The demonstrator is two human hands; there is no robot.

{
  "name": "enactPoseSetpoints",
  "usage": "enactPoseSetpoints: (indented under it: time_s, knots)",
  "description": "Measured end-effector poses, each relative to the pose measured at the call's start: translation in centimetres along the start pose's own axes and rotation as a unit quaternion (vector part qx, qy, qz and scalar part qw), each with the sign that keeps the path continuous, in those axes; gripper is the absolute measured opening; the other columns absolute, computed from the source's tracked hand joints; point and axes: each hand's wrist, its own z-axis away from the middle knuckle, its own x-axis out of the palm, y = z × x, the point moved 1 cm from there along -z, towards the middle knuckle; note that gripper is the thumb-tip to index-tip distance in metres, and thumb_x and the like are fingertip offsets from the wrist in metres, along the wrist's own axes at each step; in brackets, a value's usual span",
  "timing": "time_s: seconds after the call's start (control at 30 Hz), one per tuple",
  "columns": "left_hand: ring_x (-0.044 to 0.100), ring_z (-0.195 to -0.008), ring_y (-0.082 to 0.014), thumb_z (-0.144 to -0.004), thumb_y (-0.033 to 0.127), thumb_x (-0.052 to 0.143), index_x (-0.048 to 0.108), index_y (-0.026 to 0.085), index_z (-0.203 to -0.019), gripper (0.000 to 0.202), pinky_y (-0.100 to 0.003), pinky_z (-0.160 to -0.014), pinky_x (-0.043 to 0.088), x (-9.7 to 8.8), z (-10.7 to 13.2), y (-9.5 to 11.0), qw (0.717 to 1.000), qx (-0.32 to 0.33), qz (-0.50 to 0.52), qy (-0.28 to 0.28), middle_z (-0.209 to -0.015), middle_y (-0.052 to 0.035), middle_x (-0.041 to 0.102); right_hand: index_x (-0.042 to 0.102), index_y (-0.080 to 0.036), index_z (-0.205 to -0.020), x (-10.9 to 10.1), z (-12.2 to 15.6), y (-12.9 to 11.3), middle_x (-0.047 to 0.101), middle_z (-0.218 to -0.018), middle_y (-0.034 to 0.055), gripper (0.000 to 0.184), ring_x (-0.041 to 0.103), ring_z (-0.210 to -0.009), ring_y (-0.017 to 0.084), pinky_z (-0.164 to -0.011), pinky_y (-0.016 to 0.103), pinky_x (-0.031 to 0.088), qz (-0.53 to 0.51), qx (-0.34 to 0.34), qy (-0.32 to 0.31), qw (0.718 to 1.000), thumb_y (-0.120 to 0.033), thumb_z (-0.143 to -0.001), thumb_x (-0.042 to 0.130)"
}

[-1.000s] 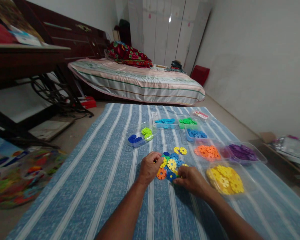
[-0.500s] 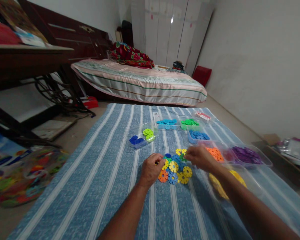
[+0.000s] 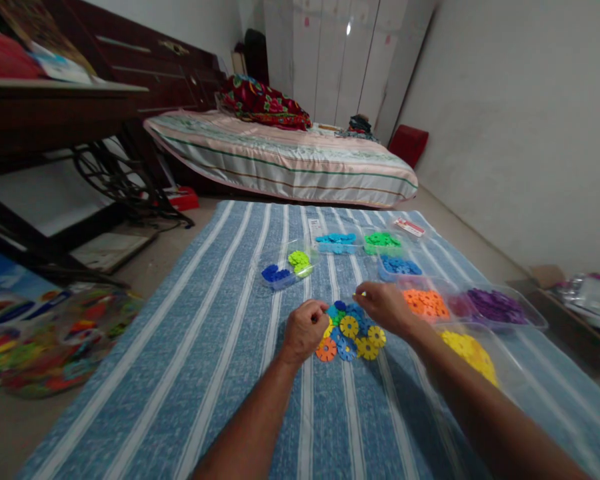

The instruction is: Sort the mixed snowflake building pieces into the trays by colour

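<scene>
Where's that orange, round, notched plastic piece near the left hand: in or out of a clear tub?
Out: the orange piece sits near the left hand, with no tub walls around it.

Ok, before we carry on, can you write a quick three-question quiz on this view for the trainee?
1. Which hand is nearer the boxed orange pieces?
2. True or false: the left hand is at the left edge of the mixed pile.
3. Which colour lies right beside the boxed dark-blue pieces? A purple, B lime green, C orange.

Key: 1. The right hand. 2. True. 3. B, the lime-green pieces.
</scene>
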Motion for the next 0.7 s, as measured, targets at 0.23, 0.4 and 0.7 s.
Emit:
enactPoseSetpoints:
  time_s: [0.23, 0.4, 0.7]
  knots:
    - [0.065, -0.078, -0.0125, -0.073, 0.012, 0.052, 0.046, 0.019, -0.053, 0.022, -0.025, -0.074, 0.05, -0.1, 0.0, -0.1, 1.0, -0.007, 0.01, 0.007, -0.085, -0.0016, 0.069, 0.064, -0.028, -0.115, 3.1, 2.0, -3.0, 0.074, -0.096, 0.0066, 0.031, 0.068, -0.09, 0.021, -0.069, 0.026, 0.04, 0.072, -0.021, -0.103, 0.992, -0.031, -0.091, 0.044]
    - [0.065, -0.08, -0.0132, -0.073, 0.013, 0.053, 0.046, 0.019, -0.053, 0.022, -0.026, -0.076, 0.051, -0.1, -0.1, 0.1, 1.0, -0.009, 0.004, 0.013, -0.085, -0.0018, 0.069, 0.061, -0.021, -0.117, 3.2, 1.6, -4.4, 0.073, -0.098, 0.0127, 0.035, 0.068, -0.092, 0.026, -0.071, 0.03, 0.044, 0.124, 0.009, -0.124, 0.984, -0.035, -0.09, 0.045]
    - [0.066, -0.083, -0.013, -0.072, 0.011, 0.052, 0.06, 0.02, -0.067, 0.013, -0.025, -0.079, 0.052, 0.0, -0.1, 0.0, 1.0, -0.016, -0.005, 0.007, -0.092, -0.0008, 0.071, 0.066, -0.022, -0.105, 3.4, 1.3, -4.1, 0.072, -0.099, 0.0114, 0.03, 0.067, -0.094, 0.024, -0.072, 0.028, 0.043, 0.104, 0.037, -0.122, 0.986, -0.037, -0.088, 0.046]
